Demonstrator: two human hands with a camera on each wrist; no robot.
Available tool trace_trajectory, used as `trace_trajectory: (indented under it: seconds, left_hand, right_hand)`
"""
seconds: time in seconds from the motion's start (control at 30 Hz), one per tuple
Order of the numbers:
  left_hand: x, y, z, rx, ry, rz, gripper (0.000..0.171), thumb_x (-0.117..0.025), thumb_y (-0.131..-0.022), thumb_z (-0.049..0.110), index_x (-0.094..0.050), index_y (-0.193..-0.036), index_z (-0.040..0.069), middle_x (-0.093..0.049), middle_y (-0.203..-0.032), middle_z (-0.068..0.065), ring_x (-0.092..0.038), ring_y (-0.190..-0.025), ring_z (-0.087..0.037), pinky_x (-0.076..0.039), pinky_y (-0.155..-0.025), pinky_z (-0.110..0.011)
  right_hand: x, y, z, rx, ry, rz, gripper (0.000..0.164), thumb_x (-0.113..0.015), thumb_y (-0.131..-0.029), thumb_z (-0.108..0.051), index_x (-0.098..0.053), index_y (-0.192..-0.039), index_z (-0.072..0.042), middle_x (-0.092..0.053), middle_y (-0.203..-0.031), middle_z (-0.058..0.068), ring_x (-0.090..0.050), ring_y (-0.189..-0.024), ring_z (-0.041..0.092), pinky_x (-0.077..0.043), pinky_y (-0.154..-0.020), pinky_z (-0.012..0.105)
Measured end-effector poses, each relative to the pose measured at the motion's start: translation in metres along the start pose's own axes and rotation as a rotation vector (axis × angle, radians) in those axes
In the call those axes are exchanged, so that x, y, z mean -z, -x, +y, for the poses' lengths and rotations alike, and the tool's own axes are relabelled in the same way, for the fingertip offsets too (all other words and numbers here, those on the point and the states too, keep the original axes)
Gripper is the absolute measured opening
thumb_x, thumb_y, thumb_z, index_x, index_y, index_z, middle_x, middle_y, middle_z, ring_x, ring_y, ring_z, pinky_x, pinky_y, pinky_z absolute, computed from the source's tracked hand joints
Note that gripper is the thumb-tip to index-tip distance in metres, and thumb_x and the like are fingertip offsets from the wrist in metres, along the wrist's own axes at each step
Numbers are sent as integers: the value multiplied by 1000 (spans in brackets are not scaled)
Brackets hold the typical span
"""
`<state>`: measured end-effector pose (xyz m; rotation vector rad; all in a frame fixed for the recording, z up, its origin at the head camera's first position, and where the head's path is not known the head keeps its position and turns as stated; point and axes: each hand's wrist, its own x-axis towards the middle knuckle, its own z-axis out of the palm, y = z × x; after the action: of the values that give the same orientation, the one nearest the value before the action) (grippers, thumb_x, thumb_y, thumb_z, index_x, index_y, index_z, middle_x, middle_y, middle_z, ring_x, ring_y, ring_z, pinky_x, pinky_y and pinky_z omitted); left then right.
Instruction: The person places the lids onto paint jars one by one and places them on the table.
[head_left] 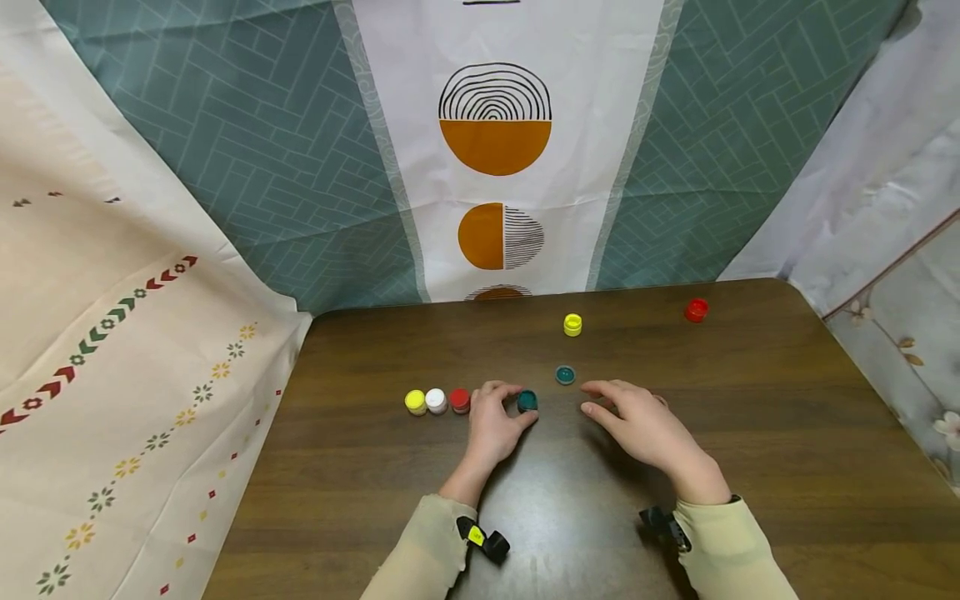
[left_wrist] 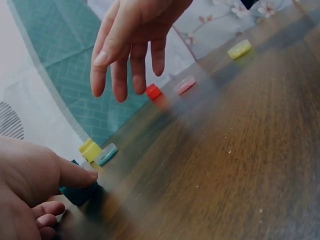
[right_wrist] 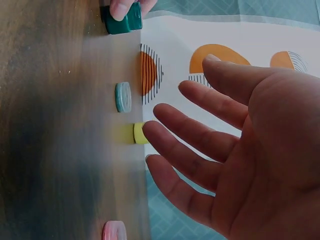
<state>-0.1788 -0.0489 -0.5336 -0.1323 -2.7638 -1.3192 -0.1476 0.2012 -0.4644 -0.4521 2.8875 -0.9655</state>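
Observation:
My left hand (head_left: 495, 421) holds a small dark green paint jar (head_left: 528, 401) between thumb and forefinger, low at the tabletop. The right wrist view also shows that green jar (right_wrist: 123, 24), its mouth uncovered. A green lid (head_left: 565, 375) lies just beyond it, on the right. My right hand (head_left: 637, 421) hovers over the table near the lid, fingers spread and touching nothing, as the right wrist view confirms. Left of my left hand stand a red-topped jar (head_left: 460, 400), a white-topped jar (head_left: 436, 401) and a yellow-topped jar (head_left: 416, 402) in a row.
Toward the table's far edge sit an open yellow jar (head_left: 572, 325) and a red jar (head_left: 697, 311). In the left wrist view, a pinkish lid (left_wrist: 185, 85) and a yellow lid (left_wrist: 239, 49) lie on the brown table (head_left: 360, 517). Patterned cloth hangs behind.

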Motion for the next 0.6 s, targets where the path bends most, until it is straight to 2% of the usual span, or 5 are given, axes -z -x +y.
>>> trace_trajectory:
  seconds: [0.2,0.37,0.47,0.6]
  left_hand:
    - [0,1,-2,17,80,24,36,-92,-85,19,-78,-117,11,-72,-118,-8,-59,-116,-31,-49,-100,-49]
    - [2,1,-4,24,144,25,33,-89,-87,18,-76,-117,12,-74,-111,-4,-62,-111,-29,-50,-97,-47]
    - [2,1,-5,0,166,4,34,-87,-89,20,-77,-120,13,-73,-112,-3,-62,-110,-26,-51,-95,-45]
    - [3,-1,-2,-67,209,-31,35,-84,-94,25,-76,-127,14,-72,-115,-2,-63,-109,-21,-54,-90,-37]
  right_hand:
    - [-4,-1,1,-6,6,4,41,-65,-109,-34,-67,-145,-13,-69,-139,9,-69,-116,30,-54,-95,58]
    - [-5,-5,1,-11,-28,-12,49,-65,-109,-33,-59,-151,-10,-72,-132,7,-70,-116,28,-57,-94,55]
    - [-6,-10,0,-23,-48,-8,52,-65,-109,-33,-54,-155,-11,-73,-128,6,-70,-116,29,-57,-93,56]
    - [-7,-19,-2,-58,-48,20,56,-66,-108,-32,-50,-158,-12,-69,-135,13,-70,-118,32,-56,-92,62]
